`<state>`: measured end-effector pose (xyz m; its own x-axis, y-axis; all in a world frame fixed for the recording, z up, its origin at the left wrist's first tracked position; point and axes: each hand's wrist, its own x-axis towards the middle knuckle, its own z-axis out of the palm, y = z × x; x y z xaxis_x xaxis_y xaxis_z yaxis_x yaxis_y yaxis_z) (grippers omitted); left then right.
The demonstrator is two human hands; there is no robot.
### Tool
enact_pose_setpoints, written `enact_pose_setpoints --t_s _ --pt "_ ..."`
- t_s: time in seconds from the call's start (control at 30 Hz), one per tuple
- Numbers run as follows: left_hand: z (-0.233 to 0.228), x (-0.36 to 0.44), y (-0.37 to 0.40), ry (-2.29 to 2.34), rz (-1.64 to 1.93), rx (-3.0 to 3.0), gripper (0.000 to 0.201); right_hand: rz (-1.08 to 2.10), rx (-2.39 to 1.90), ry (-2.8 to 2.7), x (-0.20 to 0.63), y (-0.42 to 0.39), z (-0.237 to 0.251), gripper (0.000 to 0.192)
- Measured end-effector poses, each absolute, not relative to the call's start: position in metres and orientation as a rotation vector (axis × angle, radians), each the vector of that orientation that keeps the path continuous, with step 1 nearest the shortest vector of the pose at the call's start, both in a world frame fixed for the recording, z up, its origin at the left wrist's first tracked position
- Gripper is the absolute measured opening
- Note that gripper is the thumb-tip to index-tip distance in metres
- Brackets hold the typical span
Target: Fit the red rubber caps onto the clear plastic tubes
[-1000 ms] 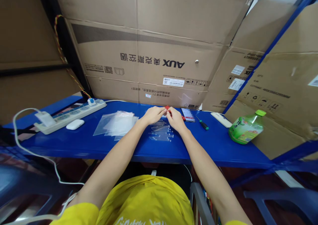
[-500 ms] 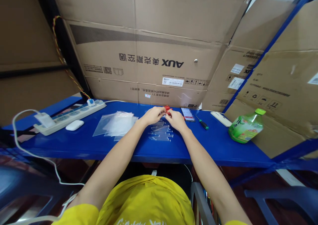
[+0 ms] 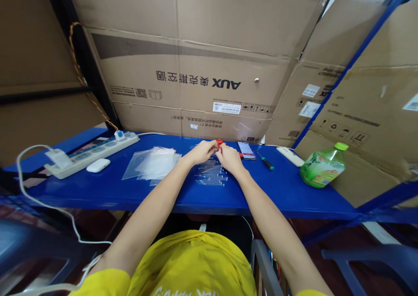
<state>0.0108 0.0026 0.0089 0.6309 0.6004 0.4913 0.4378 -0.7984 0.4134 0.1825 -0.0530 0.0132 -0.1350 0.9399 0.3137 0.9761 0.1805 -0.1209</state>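
Note:
Over the middle of the blue table, my left hand (image 3: 204, 152) and my right hand (image 3: 230, 158) meet with fingertips pinched together. Whatever sits between them is too small and too covered to name. Small red pieces (image 3: 220, 142) show just behind the fingertips, partly hidden by my hands. Below and between my wrists lie several thin clear plastic tubes (image 3: 210, 174), side by side in a loose row. Left of my left forearm is a spread stack of clear plastic bags (image 3: 156, 162).
At the right lie a phone (image 3: 246, 149), a green-handled screwdriver (image 3: 267, 162), a white flat device (image 3: 290, 156) and a green-capped bottle (image 3: 323, 165). A power strip (image 3: 94, 152) and a white case (image 3: 98, 165) rest at left. Cardboard (image 3: 196, 48) walls the back.
My right hand has shifted slightly left and its fingers have turned a little closer to my left hand. My left hand and the things on the table look unmoved.

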Motion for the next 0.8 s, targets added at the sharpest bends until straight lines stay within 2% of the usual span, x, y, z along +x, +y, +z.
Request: enact_pose_setpoints --t_s 0.33,0.53,0.8 --pt "0.008 0.016 0.002 0.833 0.922 2.591 0.012 -0.149 -1.902 -2.103 0.178 -0.044 0.008 0.03" --pt "0.01 0.016 0.0 0.84 0.954 2.545 0.011 -0.089 -1.722 -2.055 0.185 -0.036 0.001 0.026" --pt "0.015 0.004 -0.002 0.86 0.913 2.532 0.021 0.151 -1.3 -2.049 0.2 -0.032 -0.005 0.026"
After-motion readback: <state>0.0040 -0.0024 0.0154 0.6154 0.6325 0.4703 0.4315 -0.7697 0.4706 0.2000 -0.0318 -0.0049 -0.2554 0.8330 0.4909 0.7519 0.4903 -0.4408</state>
